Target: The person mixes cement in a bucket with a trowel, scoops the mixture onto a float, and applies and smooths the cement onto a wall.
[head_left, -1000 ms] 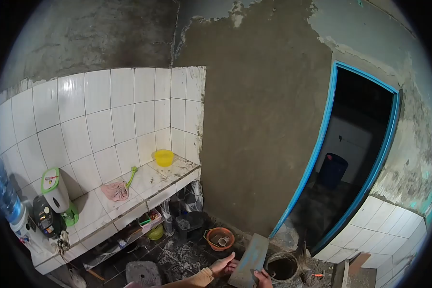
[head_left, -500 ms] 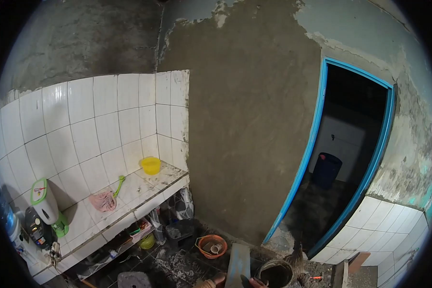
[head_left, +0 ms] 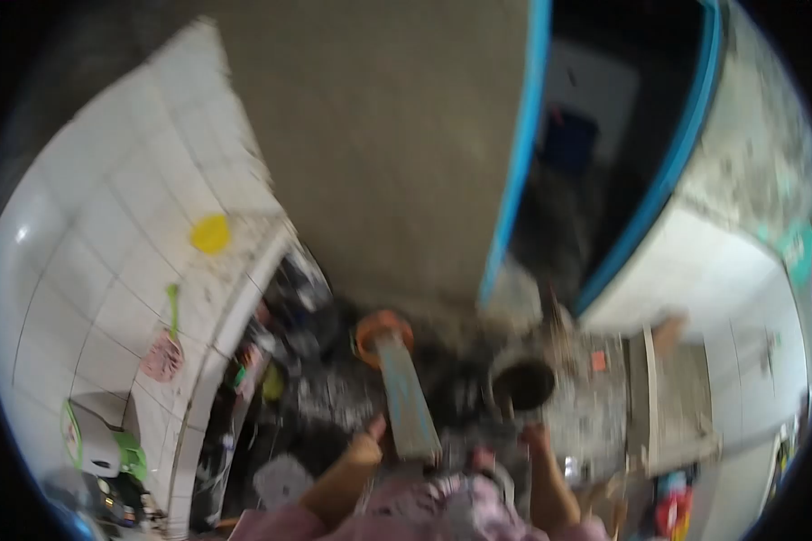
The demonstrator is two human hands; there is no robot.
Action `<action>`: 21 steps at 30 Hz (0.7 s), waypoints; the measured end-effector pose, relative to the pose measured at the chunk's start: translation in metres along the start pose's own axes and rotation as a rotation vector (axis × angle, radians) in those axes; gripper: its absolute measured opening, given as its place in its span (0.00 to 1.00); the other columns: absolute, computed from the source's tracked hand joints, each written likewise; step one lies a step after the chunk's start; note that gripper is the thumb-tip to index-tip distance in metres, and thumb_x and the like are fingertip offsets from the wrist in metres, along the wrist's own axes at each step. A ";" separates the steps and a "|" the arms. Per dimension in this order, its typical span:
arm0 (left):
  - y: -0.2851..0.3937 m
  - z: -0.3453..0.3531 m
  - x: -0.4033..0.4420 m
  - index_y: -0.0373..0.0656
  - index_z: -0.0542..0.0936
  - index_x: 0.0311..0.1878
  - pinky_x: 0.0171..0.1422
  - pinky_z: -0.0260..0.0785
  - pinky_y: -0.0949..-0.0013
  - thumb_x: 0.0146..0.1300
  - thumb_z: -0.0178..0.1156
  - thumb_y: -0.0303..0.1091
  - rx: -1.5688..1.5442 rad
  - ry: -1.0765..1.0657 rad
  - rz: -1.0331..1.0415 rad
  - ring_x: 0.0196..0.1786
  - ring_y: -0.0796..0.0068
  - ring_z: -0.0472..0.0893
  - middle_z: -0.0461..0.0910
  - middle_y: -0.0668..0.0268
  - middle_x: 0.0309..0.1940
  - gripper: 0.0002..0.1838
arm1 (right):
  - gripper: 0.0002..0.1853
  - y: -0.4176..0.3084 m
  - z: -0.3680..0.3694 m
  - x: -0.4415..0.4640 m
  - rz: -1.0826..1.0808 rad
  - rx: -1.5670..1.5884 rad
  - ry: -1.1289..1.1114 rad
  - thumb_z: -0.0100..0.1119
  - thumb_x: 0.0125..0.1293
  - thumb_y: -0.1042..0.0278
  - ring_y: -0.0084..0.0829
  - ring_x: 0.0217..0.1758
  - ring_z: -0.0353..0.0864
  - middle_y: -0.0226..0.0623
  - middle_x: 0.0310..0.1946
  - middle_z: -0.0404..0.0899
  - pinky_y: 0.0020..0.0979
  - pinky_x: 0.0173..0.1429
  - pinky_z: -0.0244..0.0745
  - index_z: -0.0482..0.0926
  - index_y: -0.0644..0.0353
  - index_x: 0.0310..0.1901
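A long, flat board slants across the floor area, its far end overlapping the orange basin. My left hand is at the board's left edge; blur hides its fingers, and I cannot tell whether it grips the board. To the right, my right hand is just below a round dark bucket, separated from the board. Its fingers are smeared too. A light, stick-like thing shows at the bucket's near rim, too blurred to name.
On the left, a tiled counter carries a yellow bowl, a pink cloth-like item and a white-green container. A blue door frame opens ahead. At right stands a low ledge; a grey stool-like object is lower left.
The view has tilted down, showing both forearms and more floor. My right hand has moved away from the board to near the bucket. The board's far end now overlaps the orange basin.
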State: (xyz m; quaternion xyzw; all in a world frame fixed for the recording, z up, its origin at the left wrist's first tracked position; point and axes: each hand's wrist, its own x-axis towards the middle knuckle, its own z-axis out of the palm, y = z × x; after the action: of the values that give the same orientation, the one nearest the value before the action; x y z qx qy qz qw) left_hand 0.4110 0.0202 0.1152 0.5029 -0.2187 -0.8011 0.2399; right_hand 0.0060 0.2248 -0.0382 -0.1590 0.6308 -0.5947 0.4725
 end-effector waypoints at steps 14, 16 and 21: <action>-0.070 0.001 0.044 0.41 0.76 0.55 0.56 0.74 0.59 0.74 0.44 0.36 -0.027 0.027 0.118 0.49 0.64 0.80 0.81 0.62 0.47 0.16 | 0.26 0.021 0.035 0.077 0.270 -0.708 -0.071 0.55 0.62 0.45 0.55 0.45 0.80 0.54 0.40 0.81 0.50 0.49 0.75 0.79 0.64 0.46; -0.077 0.019 0.079 0.39 0.75 0.57 0.53 0.74 0.57 0.72 0.44 0.35 -0.284 -0.003 -0.009 0.48 0.62 0.80 0.81 0.62 0.46 0.17 | 0.22 0.023 0.035 0.080 0.024 -1.280 -0.469 0.52 0.66 0.50 0.49 0.52 0.78 0.48 0.50 0.76 0.48 0.56 0.70 0.75 0.58 0.53; -0.072 0.028 0.164 0.42 0.71 0.59 0.48 0.75 0.57 0.71 0.47 0.34 0.016 0.079 -0.195 0.43 0.62 0.80 0.79 0.63 0.43 0.16 | 0.20 -0.034 0.044 0.098 -0.084 -1.482 -0.612 0.49 0.67 0.56 0.43 0.57 0.76 0.42 0.57 0.73 0.47 0.60 0.68 0.71 0.53 0.57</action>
State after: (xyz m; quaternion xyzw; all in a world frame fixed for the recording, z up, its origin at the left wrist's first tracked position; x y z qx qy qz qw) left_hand 0.3111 -0.0190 -0.0313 0.5549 -0.1657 -0.7984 0.1651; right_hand -0.0211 0.1149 -0.0406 -0.6110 0.6975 0.0313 0.3732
